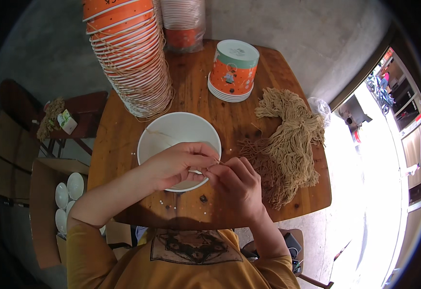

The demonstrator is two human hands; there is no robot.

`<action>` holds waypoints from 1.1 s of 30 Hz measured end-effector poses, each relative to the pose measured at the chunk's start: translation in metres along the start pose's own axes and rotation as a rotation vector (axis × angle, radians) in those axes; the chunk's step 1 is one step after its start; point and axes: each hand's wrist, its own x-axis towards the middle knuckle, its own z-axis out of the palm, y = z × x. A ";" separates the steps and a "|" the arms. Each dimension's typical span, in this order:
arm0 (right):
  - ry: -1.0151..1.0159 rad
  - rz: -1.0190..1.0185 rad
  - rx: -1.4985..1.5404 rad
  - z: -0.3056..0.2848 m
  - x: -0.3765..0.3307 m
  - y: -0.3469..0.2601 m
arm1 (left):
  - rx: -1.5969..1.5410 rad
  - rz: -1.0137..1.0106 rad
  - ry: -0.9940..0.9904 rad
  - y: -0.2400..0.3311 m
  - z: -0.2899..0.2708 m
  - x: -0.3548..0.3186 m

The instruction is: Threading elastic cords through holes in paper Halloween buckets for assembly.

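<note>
Over the right side of a white round paper bucket [179,124], my left hand [184,163] and my right hand [239,182] meet with fingertips pinched together. A thin tan string [158,133] lies against the inside of the bucket and leads toward my left hand. Its end seems to pass between the fingers of both hands, near the rim. My fingers hide any knot or hole there. Right of my right hand lies a thick bundle of tan strings [292,139], with a darker reddish-brown part at its near left side.
A tall leaning stack of orange buckets [128,62] with string handles stands at the back left. Behind it is a plastic-wrapped stack [181,21]. Upside-down orange-and-green buckets [234,72] stand at the back. A cardboard box [46,207] with white cups sits at lower left.
</note>
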 end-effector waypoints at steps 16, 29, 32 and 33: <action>0.105 0.272 0.258 -0.004 0.002 0.011 | 0.317 0.255 0.058 -0.006 0.001 0.000; 0.013 0.250 0.208 -0.001 0.004 0.015 | 0.993 0.574 0.129 -0.006 0.013 -0.008; 0.026 0.233 0.209 0.000 0.003 0.015 | 0.941 0.533 0.101 -0.007 0.009 -0.006; 0.021 0.240 0.212 0.000 0.004 0.015 | 0.941 0.533 0.103 -0.007 0.009 -0.006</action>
